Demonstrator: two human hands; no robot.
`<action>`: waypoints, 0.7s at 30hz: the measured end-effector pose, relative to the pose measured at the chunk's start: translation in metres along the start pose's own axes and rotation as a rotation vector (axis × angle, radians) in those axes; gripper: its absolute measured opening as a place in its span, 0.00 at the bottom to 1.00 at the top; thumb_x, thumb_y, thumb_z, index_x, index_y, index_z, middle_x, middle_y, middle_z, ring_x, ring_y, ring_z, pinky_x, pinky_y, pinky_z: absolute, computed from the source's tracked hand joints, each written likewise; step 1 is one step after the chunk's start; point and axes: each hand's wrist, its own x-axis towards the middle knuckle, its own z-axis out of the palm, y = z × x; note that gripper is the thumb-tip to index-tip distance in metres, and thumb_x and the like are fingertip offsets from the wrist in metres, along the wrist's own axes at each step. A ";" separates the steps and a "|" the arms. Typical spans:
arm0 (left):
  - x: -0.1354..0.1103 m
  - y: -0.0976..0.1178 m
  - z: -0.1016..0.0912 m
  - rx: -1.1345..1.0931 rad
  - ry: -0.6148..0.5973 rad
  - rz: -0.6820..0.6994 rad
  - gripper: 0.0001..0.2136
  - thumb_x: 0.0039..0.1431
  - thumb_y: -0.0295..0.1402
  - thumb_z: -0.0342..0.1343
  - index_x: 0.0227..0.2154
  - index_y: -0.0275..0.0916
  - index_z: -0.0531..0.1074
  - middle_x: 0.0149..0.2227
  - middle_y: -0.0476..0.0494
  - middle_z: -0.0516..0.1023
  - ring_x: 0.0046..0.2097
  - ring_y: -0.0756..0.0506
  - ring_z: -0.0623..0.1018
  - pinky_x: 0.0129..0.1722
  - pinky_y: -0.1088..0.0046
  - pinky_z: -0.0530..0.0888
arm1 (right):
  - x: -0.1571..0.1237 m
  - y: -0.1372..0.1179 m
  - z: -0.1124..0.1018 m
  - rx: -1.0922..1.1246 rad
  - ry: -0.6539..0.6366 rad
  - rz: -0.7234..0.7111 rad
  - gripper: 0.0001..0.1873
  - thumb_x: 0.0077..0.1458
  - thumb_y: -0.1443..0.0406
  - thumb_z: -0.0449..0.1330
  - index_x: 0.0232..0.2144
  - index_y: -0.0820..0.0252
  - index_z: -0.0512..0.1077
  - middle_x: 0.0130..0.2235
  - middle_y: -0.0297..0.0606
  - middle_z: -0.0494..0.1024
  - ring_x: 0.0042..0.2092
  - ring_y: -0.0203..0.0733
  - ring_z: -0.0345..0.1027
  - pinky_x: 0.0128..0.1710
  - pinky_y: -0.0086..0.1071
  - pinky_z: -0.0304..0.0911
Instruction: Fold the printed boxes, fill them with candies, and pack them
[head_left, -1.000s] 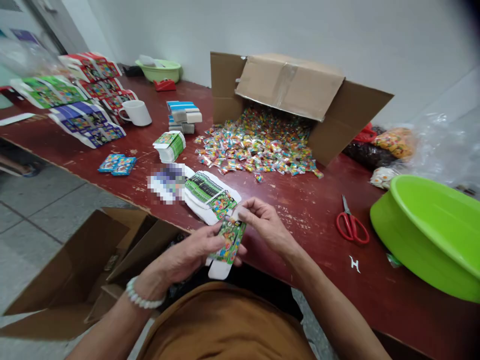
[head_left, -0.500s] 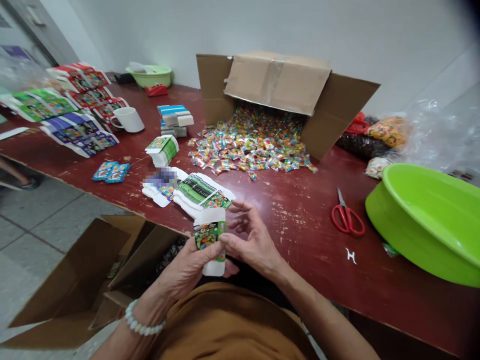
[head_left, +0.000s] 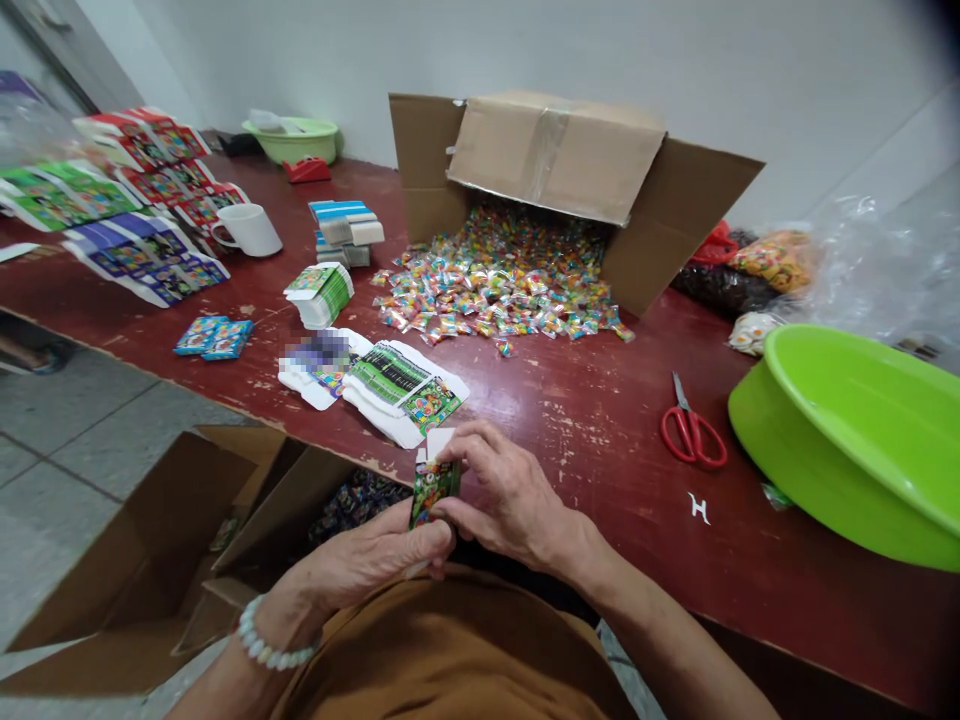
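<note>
Both hands hold one small green printed carton [head_left: 433, 487] upright at the near edge of the dark red table [head_left: 600, 420]. My left hand [head_left: 375, 560] grips its lower part from below, thumb against its front. My right hand [head_left: 501, 490] curls over its right side and top, fingers pressed on the white top flap. Just beyond lie stacks of flat unfolded cartons [head_left: 405, 388].
A tipped cardboard box [head_left: 570, 170] spills a heap of wrapped candies [head_left: 502, 285]. Red scissors [head_left: 690, 430] and a green basin [head_left: 855, 440] lie to the right. A white mug [head_left: 247, 228], stacks of printed cartons [head_left: 135, 220] and an open floor box [head_left: 225, 520] are to the left.
The carton has gone from a flat sleeve to an upright box, turned narrow side toward me. My right hand has closed down over its top flap.
</note>
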 end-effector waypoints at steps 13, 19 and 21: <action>0.007 -0.012 0.003 0.011 -0.204 -0.021 0.20 0.46 0.49 0.69 0.32 0.39 0.71 0.24 0.51 0.73 0.25 0.51 0.70 0.30 0.73 0.65 | -0.008 0.003 -0.016 0.210 -0.335 0.151 0.12 0.51 0.73 0.59 0.37 0.52 0.69 0.33 0.31 0.75 0.35 0.40 0.68 0.34 0.31 0.61; 0.009 -0.002 0.017 0.024 -0.268 -0.033 0.17 0.37 0.38 0.73 0.26 0.38 0.72 0.23 0.54 0.67 0.24 0.54 0.61 0.25 0.76 0.58 | -0.010 0.002 -0.021 0.429 -0.385 0.261 0.16 0.49 0.69 0.65 0.39 0.54 0.65 0.30 0.29 0.71 0.30 0.36 0.63 0.27 0.26 0.56; 0.010 0.004 0.024 0.055 -0.216 0.025 0.16 0.39 0.38 0.72 0.24 0.37 0.71 0.23 0.53 0.66 0.24 0.54 0.62 0.25 0.76 0.60 | -0.008 0.001 -0.022 0.492 -0.352 0.260 0.14 0.50 0.69 0.64 0.36 0.55 0.64 0.28 0.28 0.69 0.28 0.34 0.61 0.25 0.26 0.55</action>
